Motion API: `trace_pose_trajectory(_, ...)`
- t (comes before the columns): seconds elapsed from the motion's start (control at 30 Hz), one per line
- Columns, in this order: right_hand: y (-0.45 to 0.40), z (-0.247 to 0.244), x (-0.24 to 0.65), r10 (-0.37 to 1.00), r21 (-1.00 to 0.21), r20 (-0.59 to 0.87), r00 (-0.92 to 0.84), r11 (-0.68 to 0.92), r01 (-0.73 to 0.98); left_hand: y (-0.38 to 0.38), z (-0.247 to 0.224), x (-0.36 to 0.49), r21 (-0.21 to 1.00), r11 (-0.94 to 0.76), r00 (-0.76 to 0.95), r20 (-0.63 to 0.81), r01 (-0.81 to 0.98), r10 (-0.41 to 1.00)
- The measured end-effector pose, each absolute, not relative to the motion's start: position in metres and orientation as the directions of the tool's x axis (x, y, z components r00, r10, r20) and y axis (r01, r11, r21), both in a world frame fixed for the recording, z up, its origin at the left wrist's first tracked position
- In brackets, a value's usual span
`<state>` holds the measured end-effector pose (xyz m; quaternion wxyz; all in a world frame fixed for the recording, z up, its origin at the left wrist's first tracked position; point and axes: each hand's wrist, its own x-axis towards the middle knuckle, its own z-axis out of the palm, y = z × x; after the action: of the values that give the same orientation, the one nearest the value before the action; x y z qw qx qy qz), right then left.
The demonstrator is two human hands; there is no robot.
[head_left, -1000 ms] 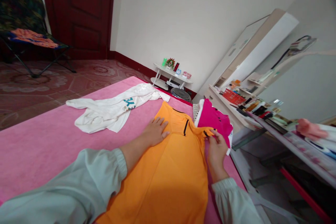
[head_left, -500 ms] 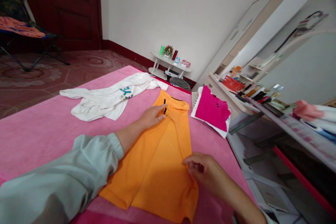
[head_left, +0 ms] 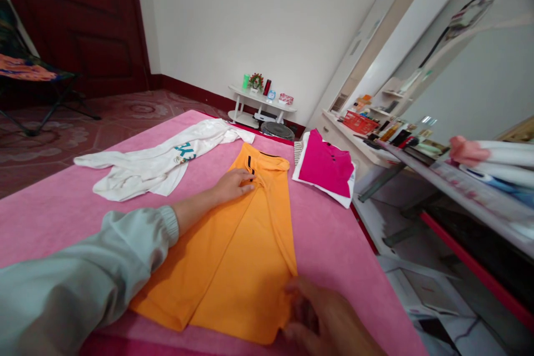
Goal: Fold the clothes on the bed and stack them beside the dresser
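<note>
An orange garment (head_left: 233,267) lies spread on a pink bed cover (head_left: 329,256). It has a band-like opening at the far end and black strips beside it; its exact kind I cannot tell. My left hand (head_left: 233,184) rests palm down on the garment's upper part, fingers stretched out by the black strips. At the near right edge is my right hand (head_left: 323,314), slightly blurred, with curved fingers and thumb apart near the hem corner. A white long-sleeved top (head_left: 137,169) with teal lettering lies to the left. Folded magenta clothing (head_left: 325,167) lies on white cloth to the right.
A dressing table (head_left: 387,156) with a red basket (head_left: 359,122) and bottles stands along the right. Beyond the bed is a small white shelf (head_left: 261,95) holding a plant and small items. A folding chair (head_left: 33,72) stands at the left.
My right hand has moved down along the garment's right edge to its near corner. My left hand stays on the upper part. The whole view has shifted slightly.
</note>
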<state>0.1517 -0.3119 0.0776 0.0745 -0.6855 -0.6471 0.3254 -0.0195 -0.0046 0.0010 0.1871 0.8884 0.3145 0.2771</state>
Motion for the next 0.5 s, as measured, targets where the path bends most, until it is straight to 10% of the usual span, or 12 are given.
trace_pose_trajectory(0.23,-0.315,0.059,0.160,0.936,-0.367,-0.220,0.275,-0.341,0.865,0.008,-0.001,-0.009,0.780,-0.515,0.582,0.247,0.355,0.775)
trace_pose_trajectory(0.5,-0.314,0.055,0.160,0.961,-0.823,-0.156,0.229,-0.254,0.508,0.009,0.011,-0.005,0.899,-0.338,0.462,0.183,0.278,0.868)
